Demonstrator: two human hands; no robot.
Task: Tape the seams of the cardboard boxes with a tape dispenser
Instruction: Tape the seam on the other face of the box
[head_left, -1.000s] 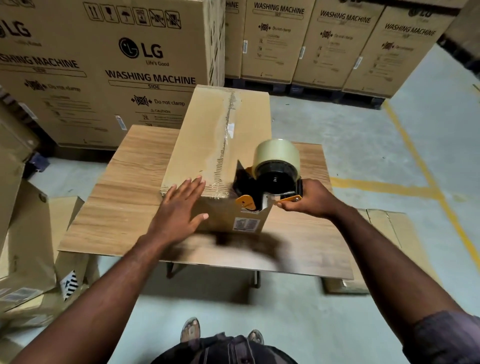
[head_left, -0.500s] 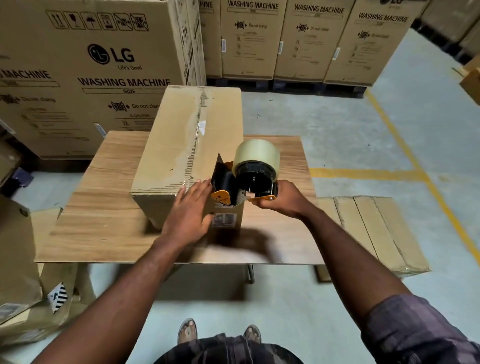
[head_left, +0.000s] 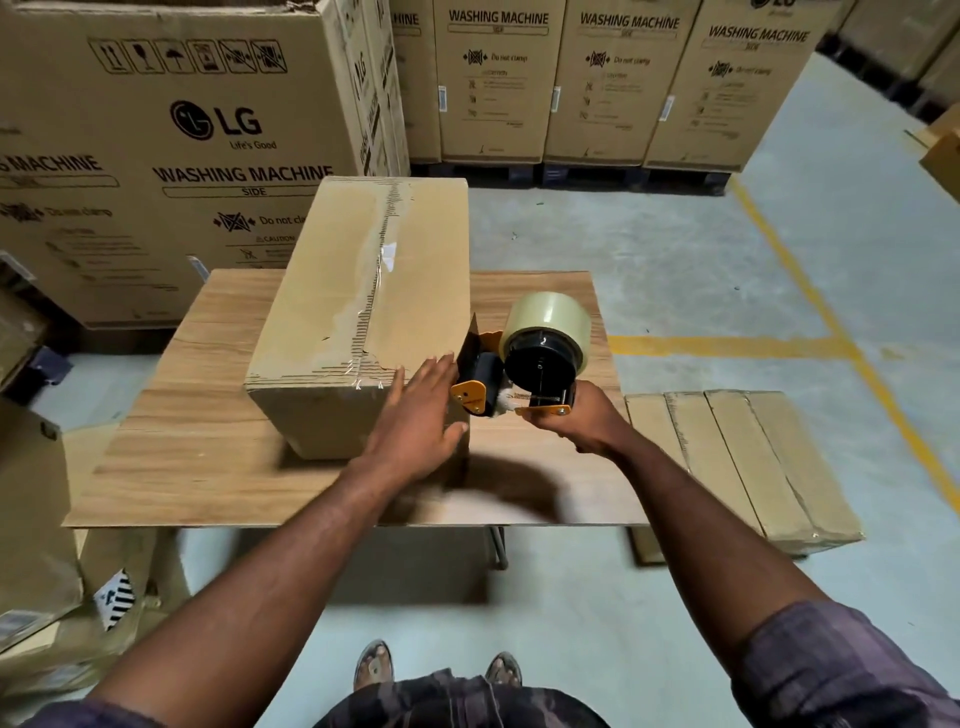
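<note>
A long brown cardboard box (head_left: 332, 291) lies on the wooden table (head_left: 208, 457), with clear tape running along its top seam. My left hand (head_left: 421, 421) lies flat with straight fingers against the box's near right corner. My right hand (head_left: 576, 421) grips the handle of a black and orange tape dispenser (head_left: 519, 374) carrying a roll of clear tape. The dispenser's front sits just off the box's near right edge, level with its top.
Tall washing machine cartons (head_left: 171, 156) stand behind and left of the table, with more along the back (head_left: 623, 78). A flat stack of cardboard (head_left: 743, 467) lies on the floor to the right. Loose cardboard (head_left: 36, 519) leans at the left. Yellow lines mark the concrete floor.
My left hand slid right along the box's near end to its right corner. The dispenser came off the top seam and moved right, past the box's edge.
</note>
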